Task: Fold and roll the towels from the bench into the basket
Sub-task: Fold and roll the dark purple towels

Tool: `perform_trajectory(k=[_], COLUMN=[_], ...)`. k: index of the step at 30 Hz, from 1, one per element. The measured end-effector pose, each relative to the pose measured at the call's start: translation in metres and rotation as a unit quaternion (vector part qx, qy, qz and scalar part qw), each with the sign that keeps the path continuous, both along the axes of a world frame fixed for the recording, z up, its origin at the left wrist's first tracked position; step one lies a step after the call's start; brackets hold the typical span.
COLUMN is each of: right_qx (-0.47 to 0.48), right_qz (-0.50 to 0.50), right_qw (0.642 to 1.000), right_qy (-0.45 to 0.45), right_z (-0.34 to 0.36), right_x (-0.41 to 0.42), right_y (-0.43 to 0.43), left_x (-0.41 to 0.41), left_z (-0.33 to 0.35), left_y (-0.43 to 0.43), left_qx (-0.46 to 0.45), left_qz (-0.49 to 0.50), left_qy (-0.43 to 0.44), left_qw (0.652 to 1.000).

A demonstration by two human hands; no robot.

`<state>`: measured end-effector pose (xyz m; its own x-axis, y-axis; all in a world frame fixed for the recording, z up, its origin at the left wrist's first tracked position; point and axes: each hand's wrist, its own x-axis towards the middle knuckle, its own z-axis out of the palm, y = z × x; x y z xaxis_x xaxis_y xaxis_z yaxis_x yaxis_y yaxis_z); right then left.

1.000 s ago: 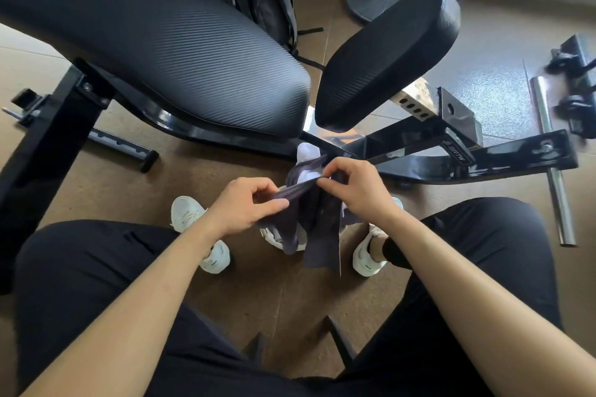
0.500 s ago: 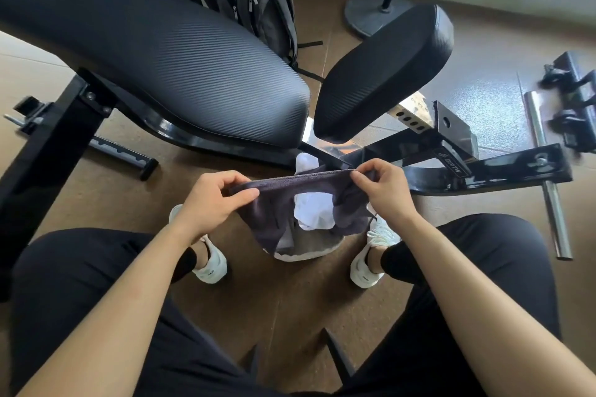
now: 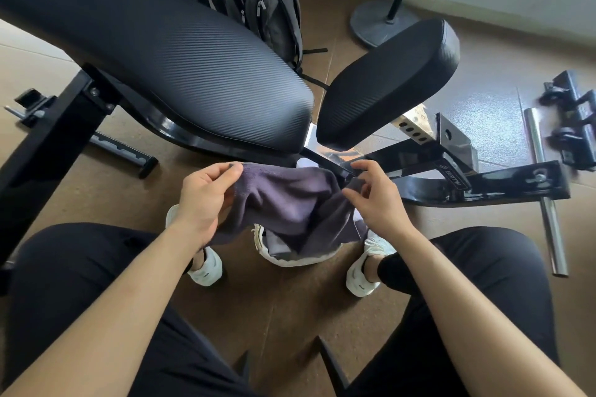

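Brown gym floor (image 3: 290, 306), seen from above, with a seated person's dark-trousered legs at the near edge. At far left the long black padded surface (image 3: 161, 51) of a bench slants across the view; its shorter seat pad (image 3: 387, 80) lies to the right. A dark backpack (image 3: 267, 6) and a round stand base (image 3: 380, 21) sit beyond them by the wall. A steel bar (image 3: 545, 190) lies on the floor at right.

Centre: a grey-purple towel (image 3: 290, 203) hangs in the air between both hands, sagging in the middle. The left hand (image 3: 200, 200) has its grip closed on the towel's upper left edge. The right hand (image 3: 377, 200) pinches the upper right corner between thumb and fingertips. Below the towel, on the floor between two white shoes (image 3: 206, 267), stands a white-rimmed basket (image 3: 290, 259), partly hidden by the hanging cloth.
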<state>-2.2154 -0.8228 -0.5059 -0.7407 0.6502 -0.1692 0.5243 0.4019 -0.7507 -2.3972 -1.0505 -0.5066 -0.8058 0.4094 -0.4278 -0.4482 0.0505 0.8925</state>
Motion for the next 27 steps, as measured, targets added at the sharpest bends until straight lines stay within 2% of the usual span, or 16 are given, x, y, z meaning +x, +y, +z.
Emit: perform_trajectory(k=[3, 7, 10, 18, 23, 27], right_qx=[-0.016, -0.142, -0.194, -0.233, -0.237, -0.232], right_qz=[-0.008, -0.098, -0.102, -0.040, -0.023, -0.028], right_qw=[0.999, 0.981, 0.966, 0.967, 0.967, 0.967], right_qy=[0.033, 0.093, 0.136, 0.098, 0.095, 0.099], right_z=[0.008, 0.012, 0.015, 0.010, 0.017, 0.018], right_x=[-0.002, -0.005, -0.008, -0.016, -0.013, -0.012], right_y=[-0.010, -0.021, -0.031, -0.048, -0.052, -0.054], left_x=[0.011, 0.033, 0.047, 0.062, 0.074, 0.077], left_z=[0.002, 0.007, 0.011, 0.002, 0.000, 0.001], left_y=[0.005, 0.014, 0.020, 0.030, 0.029, 0.031], left_qx=[0.000, -0.017, -0.005, -0.022, -0.048, -0.064], left_qz=[-0.043, -0.073, -0.071, -0.085, -0.113, -0.092], left_qy=[0.009, 0.002, -0.010, 0.020, 0.039, 0.040], left_qw=[0.999, 0.997, 0.997, 0.996, 0.992, 0.993])
